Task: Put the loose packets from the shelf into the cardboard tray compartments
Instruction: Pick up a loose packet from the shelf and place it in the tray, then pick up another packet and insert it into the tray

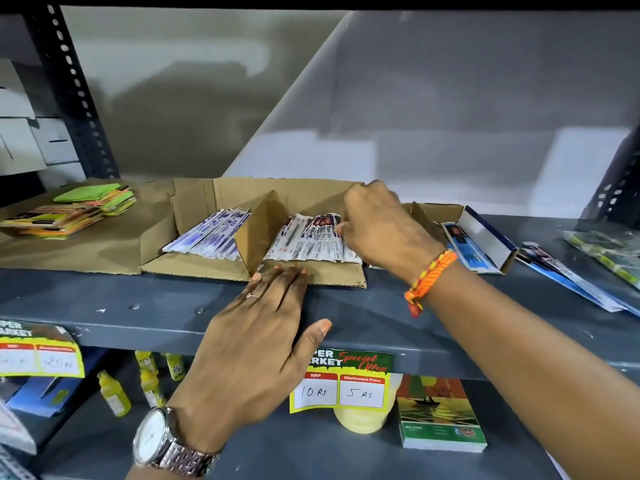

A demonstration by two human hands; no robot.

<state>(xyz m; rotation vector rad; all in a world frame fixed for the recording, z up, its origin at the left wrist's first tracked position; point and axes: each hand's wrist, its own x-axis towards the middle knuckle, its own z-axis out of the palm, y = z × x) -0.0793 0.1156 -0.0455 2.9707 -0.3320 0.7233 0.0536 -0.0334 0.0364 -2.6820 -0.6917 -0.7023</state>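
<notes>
The right hand (pixel 377 226) pinches the red-printed packets (pixel 311 239) in the cardboard tray (pixel 304 275) at twelve o'clock; left hand (pixel 263 320) lies flat, fingers spread, bracing its front edge. Packets look light, slippery (likely pens); grip mid-length.

Left wrist wears a steel-link watch (pixel 152 439), a finger a thin ring (pixel 254 296); right wrist an orange thread band (pixel 429 278).

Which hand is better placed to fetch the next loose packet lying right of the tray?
Right. The right hand is over the middle compartment, nearer the loose packets on the shelf's right side. The left hand lies flat, bracing the cardboard tray front edge.
</notes>
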